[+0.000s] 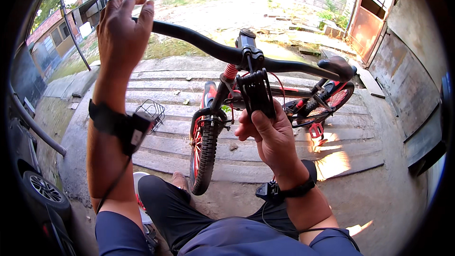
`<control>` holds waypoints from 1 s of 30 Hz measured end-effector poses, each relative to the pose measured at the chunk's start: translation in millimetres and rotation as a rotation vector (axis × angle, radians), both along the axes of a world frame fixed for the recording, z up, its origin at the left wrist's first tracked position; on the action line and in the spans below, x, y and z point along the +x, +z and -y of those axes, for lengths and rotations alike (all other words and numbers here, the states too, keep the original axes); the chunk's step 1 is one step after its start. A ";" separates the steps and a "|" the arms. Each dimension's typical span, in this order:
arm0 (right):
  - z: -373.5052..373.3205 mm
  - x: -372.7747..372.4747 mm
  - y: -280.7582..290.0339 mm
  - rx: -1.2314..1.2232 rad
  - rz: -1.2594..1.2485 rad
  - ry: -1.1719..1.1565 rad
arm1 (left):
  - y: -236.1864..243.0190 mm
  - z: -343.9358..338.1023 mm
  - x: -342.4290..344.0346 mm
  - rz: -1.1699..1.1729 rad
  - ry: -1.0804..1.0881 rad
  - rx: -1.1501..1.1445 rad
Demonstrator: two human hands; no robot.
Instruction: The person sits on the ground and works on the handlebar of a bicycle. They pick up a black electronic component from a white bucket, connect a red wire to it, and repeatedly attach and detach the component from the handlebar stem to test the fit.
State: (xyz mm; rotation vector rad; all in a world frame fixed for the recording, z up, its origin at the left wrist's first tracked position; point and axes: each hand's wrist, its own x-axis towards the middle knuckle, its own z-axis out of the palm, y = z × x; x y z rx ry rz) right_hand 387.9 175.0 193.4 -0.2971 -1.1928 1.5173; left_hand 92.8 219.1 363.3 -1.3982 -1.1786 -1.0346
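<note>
A black-and-red bicycle stands in front of me, its knobbly front tyre (pixel 204 156) pointing toward me. My left hand (pixel 124 33) is curled at the left end of the black handlebar (pixel 194 38), with the bar's tip hidden by the hand. In my right hand (pixel 272 137) is a black folding hex key set (pixel 256 94), pinched between thumb and fingers. One key points up from it to the front of the stem clamp (pixel 248 47); whether its tip sits in a bolt is too small to tell.
A wire basket (pixel 150 114) lies on the slatted concrete to the left. Beyond it is a parked car's wheel (pixel 43 192). A white bucket (pixel 141 185) stands beside my left leg. A wall with a rusty door (pixel 367 28) runs along the right.
</note>
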 end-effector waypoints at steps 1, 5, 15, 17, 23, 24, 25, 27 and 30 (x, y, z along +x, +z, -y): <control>-0.6 -0.2 -0.6 0.017 -0.004 0.001 | 1.8 -3.6 -5.6 0.052 0.049 -0.043; -3.4 6.8 8.1 0.009 0.024 -0.034 | 9.3 -5.6 -8.0 0.313 -0.037 -0.270; -21.6 35.9 13.7 -0.037 0.103 0.006 | -1.5 -2.2 -8.3 0.113 -0.051 -0.053; -26.4 33.3 8.3 -0.080 0.018 0.017 | -3.1 -4.3 -10.5 0.086 -0.070 -0.020; -47.2 54.3 -7.8 0.247 0.293 -0.292 | -7.3 -5.5 -7.3 -0.165 -0.099 0.122; -51.5 61.5 -6.1 0.316 0.375 -0.345 | -7.8 -4.3 -8.4 -0.175 -0.099 0.138; -53.2 66.6 -4.5 0.253 0.309 -0.287 | -8.3 -3.5 -9.3 -0.184 -0.099 0.154; -47.3 68.4 15.4 0.095 0.151 -0.192 | -10.3 -5.4 -9.1 -0.119 -0.110 0.153; -46.3 77.8 44.6 0.138 0.323 -0.276 | -10.5 -5.1 -9.1 -0.124 -0.113 0.156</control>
